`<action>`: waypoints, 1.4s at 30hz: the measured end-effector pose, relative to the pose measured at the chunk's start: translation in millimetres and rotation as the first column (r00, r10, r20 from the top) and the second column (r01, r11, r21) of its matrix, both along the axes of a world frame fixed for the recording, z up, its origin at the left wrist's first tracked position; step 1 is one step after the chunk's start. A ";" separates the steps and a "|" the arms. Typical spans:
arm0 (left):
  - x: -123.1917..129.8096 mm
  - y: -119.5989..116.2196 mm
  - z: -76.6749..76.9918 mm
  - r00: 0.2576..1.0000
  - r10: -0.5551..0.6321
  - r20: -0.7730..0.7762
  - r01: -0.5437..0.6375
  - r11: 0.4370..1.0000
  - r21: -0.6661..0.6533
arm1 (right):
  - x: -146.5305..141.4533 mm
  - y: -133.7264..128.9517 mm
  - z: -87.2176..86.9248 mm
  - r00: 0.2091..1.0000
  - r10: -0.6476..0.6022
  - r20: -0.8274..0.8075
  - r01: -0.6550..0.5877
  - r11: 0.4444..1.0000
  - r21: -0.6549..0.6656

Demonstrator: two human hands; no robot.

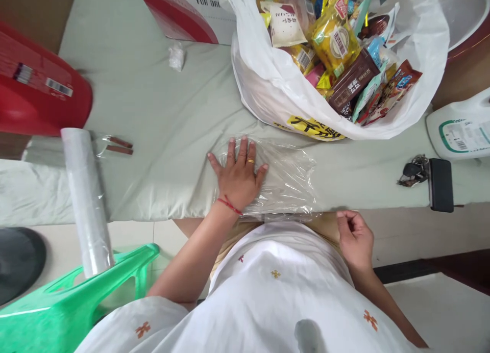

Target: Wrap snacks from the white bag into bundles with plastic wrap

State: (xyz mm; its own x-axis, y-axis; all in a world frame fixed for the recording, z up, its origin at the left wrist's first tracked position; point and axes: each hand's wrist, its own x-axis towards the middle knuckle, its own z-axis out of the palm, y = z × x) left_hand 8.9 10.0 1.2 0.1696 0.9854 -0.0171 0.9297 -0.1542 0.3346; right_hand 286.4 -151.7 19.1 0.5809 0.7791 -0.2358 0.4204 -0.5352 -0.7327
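Creased under the spread, ungrasping left hand [239,182] at the near edge of the surface [153,184], the clear plastic [287,177] could bunch or slip off if that palm drags, the right hand [357,241] being curled closed, apart, seemingly empty
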 end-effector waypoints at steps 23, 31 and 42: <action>1.8 -11.4 -0.9 0.999 -0.011 -0.040 0.010 1.000 -0.008 | 19.9 100.1 3.1 0.979 0.129 0.159 -0.132 0.991 0.005; 1.6 -11.6 0.2 0.998 -0.022 -0.060 0.022 1.000 -0.006 | 9.4 200.2 -11.5 0.911 0.410 0.044 -0.413 0.908 0.075; 1.8 1.3 0.7 0.995 0.006 -0.097 -0.008 1.000 -0.020 | -13.8 150.3 -1.9 0.788 0.334 0.518 -0.529 0.797 0.292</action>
State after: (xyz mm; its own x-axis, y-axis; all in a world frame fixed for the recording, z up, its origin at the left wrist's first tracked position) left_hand 10.8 11.3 2.0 0.1593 0.9858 -0.0531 0.9588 -0.1417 0.2463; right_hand 272.6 -1.5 17.2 0.1198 0.9334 0.3382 0.8453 0.0828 -0.5279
